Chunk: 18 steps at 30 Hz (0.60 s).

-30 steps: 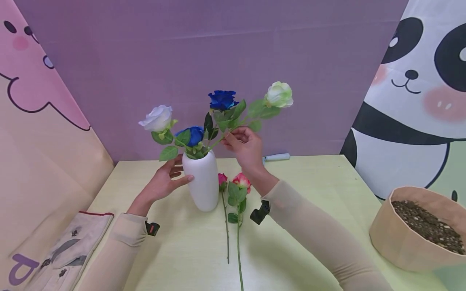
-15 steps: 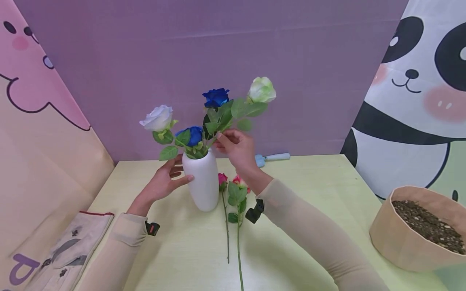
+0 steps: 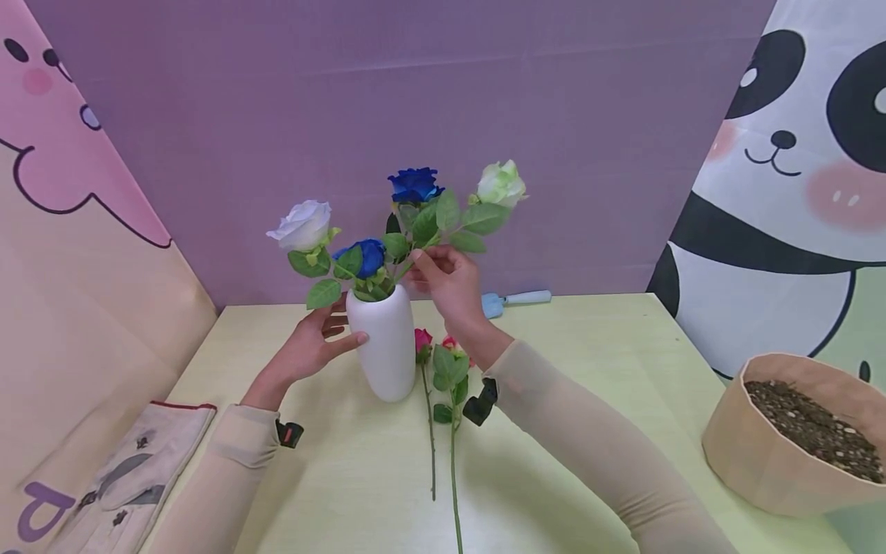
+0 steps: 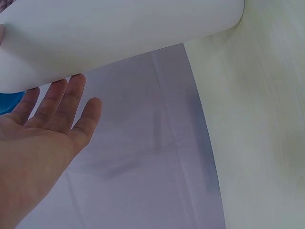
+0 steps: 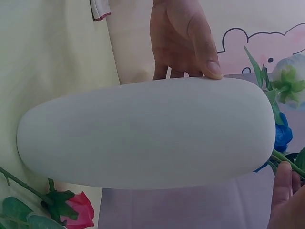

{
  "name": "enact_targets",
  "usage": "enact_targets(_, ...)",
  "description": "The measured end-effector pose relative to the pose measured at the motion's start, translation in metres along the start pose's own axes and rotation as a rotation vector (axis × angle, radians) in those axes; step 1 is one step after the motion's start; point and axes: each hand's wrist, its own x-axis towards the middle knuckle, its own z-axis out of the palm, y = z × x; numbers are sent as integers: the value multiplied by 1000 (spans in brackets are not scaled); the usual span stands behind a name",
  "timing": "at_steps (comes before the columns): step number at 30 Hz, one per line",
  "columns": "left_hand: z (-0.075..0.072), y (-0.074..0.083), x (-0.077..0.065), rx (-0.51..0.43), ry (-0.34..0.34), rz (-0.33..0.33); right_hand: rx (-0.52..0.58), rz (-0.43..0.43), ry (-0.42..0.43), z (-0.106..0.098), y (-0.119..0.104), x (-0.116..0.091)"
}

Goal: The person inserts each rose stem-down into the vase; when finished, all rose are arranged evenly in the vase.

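While the head view shows the right hand (image 3: 448, 281) pinching the stem of a pale green-white fabric rose (image 3: 501, 185) at the mouth of a smooth, tapered white vase (image 3: 388, 354), only the left-wrist view shows the left hand's (image 4: 52, 124) parted fingertips touching the vase's far side; its thumb presses the near side. The vase stands upright, in from the back edge of the pale yellow tabletop (image 3: 588, 400), which stretches rightward to a beige, soil-filled pot (image 3: 768, 454).

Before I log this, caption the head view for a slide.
Left hand holds a white vase; right hand pinches the stem of a greenish-white rose.
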Motion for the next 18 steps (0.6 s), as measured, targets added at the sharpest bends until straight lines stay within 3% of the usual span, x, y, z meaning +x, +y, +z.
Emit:
enact_targets(7,0,1,-1,-12,-1,7,-42,-23,27,4,3,3)
enact_targets(12,1,1,-1,-30,4,36,-101,-19,-6,8,10,5)
enact_targets(18,0,1,-3,-27,-5,34,-242,-17,-31,12,16,5)
